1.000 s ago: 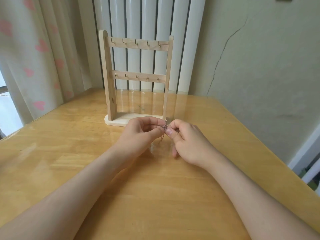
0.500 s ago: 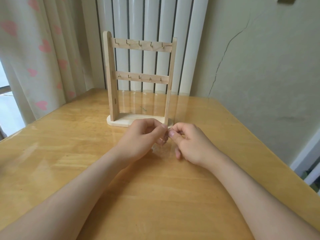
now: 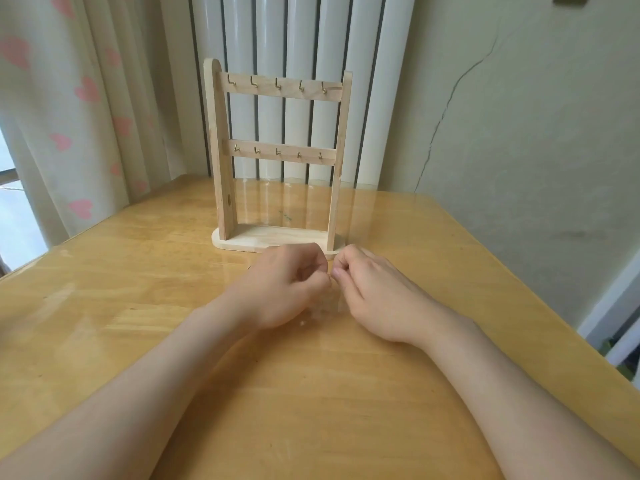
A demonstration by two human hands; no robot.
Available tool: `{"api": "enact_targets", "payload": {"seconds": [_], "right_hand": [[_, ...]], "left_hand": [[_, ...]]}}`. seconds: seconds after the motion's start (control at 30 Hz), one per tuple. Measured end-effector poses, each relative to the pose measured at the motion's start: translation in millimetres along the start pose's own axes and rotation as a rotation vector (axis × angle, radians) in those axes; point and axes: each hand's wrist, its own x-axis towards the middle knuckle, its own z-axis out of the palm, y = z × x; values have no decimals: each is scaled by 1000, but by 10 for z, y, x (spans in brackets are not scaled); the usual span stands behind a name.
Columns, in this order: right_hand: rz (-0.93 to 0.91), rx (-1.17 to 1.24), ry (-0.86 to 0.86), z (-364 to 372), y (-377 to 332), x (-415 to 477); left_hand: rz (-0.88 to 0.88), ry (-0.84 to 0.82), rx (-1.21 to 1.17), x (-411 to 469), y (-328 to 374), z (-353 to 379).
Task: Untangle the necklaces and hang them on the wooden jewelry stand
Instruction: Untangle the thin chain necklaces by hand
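The wooden jewelry stand (image 3: 221, 150) stands upright at the back of the table, and the small hooks on its two crossbars are all bare. Just in front of its base, my left hand (image 3: 287, 289) and my right hand (image 3: 374, 292) meet fingertip to fingertip, low over the table. The fingers of both hands are curled and pinch the tangled necklaces between them. The chain is almost wholly hidden by my fingers; only a faint blur shows beneath them.
The glossy wooden table (image 3: 311, 403) spreads wide around my forearms. A white radiator (image 3: 301, 36) stands behind the stand, a heart-patterned curtain (image 3: 69, 98) hangs at the left, and a cracked wall (image 3: 502, 133) runs along the table's right edge.
One second ago a bit of chain showed between my fingertips; now my fingers cover it. Both hands stay together in front of the stand's base, and the view has shifted slightly.
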Motion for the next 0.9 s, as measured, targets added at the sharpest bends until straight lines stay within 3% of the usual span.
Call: {"api": "enact_targets", "payload": {"seconds": [0.07,0.2,0.37,0.5,0.63,0.9], "right_hand": [[-20,-20,-2,8,-25,-4],[-16,-15,37,-4,-16,-10],[141,302,31,-45,-27,18],[167,307,42,-49,-38,23],[206,519,2,-36,-80,31],[201,531,261,-132,-111,-11]], "left_hand": [[30,2,104,-7,19,31],[68,25,29,11,-50,-9],[88,74,-50,13,-68,-28],[52,-2,-89,5,-31,-27],[44,-81,-113,-12,-7,-40],[12,-13,-217,-18,-5,-77]]}}
